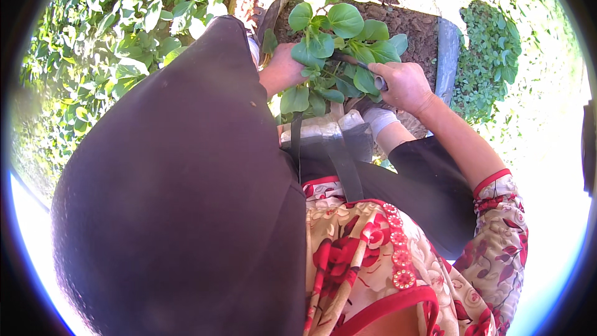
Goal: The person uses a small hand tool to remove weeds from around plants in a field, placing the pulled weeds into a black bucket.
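Observation:
A leafy green plant (321, 45) with broad, rounded leaves stands in front of me. My left hand (284, 70) reaches into it from the left side. Leaves cover those fingers, so their grip is hidden. On the plant's right side my right hand (403, 86) is closed around a hand tool (350, 60). The tool has a narrow dark shaft or blade running left among the leaves, and a round grey end shows below my fist. Foliage hides the tool's far tip and the base of the plant.
Dense leafy plants (134, 6) fill the upper left. Brown soil (418, 40) lies beyond the plant, with a grey pipe-like strip (447, 56) to its right. Low greenery (488, 56) grows past the strip. My dark-clothed left knee (205, 106) blocks much of the left side.

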A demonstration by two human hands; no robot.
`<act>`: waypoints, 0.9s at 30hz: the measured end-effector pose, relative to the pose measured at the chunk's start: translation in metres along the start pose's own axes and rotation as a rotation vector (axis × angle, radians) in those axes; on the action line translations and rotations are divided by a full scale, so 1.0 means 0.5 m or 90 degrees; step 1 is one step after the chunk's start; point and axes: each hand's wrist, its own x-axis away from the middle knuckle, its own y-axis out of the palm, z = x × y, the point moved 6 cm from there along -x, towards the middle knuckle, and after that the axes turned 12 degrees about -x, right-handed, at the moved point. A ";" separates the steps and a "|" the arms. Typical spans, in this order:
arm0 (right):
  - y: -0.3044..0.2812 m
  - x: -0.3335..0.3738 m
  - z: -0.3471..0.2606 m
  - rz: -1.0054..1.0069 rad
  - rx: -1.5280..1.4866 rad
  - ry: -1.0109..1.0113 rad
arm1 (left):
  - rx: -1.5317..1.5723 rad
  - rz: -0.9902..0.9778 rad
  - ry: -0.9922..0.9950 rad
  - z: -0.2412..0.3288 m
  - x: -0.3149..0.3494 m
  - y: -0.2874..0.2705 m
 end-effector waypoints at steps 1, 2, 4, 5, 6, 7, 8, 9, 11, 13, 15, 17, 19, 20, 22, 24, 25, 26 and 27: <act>0.004 -0.004 0.001 -0.009 0.002 -0.024 | 0.033 0.005 -0.007 -0.007 0.000 0.006; 0.003 -0.011 0.007 -0.008 0.001 -0.024 | 0.071 0.009 -0.014 -0.012 0.000 0.015; 0.000 -0.029 0.017 -0.005 -0.003 -0.024 | 0.147 0.025 -0.036 -0.022 0.002 0.027; -0.001 -0.034 0.019 0.002 -0.017 -0.014 | 0.156 0.036 -0.034 -0.027 0.004 0.029; -0.004 -0.038 0.025 0.008 -0.028 -0.001 | 0.113 0.051 -0.007 -0.018 0.003 0.024; -0.007 -0.042 0.031 0.014 -0.040 0.011 | 0.078 0.059 0.011 -0.010 0.003 0.022; -0.002 -0.049 0.044 0.027 -0.081 0.052 | 0.040 0.068 0.029 -0.004 0.001 0.017; -0.002 -0.053 0.050 0.023 -0.131 0.084 | 0.008 0.069 0.036 0.011 0.004 0.002; -0.002 -0.056 0.063 0.016 -0.233 0.152 | 0.060 0.059 0.001 0.011 -0.001 0.001; 0.009 -0.048 0.086 0.047 -0.400 0.196 | 0.222 0.045 -0.087 -0.020 0.001 0.021; 0.015 -0.038 0.090 0.055 -0.496 0.253 | 0.217 0.038 -0.074 -0.034 -0.004 0.036; 0.003 -0.026 0.060 0.030 -0.521 0.319 | 0.197 0.023 -0.075 -0.041 0.001 0.037; -0.026 -0.024 0.030 0.004 -0.441 0.299 | 0.169 -0.002 -0.078 -0.032 -0.002 0.024; -0.035 -0.020 0.020 -0.008 -0.400 0.289 | 0.229 0.038 -0.082 -0.045 -0.004 0.034; -0.061 -0.007 -0.006 0.000 -0.180 0.190 | 0.346 0.121 -0.087 -0.077 -0.010 0.053; -0.069 0.010 -0.035 -0.053 0.014 0.097 | 0.244 0.190 0.003 -0.067 -0.011 0.040; -0.063 0.016 -0.040 -0.070 0.049 0.073 | 0.201 0.207 0.030 -0.062 -0.009 0.032; -0.052 0.021 -0.042 -0.088 0.084 0.048 | 0.157 0.225 0.055 -0.058 -0.004 0.024; -0.041 0.027 -0.042 -0.105 0.121 0.026 | 0.124 0.226 0.068 -0.052 -0.002 0.018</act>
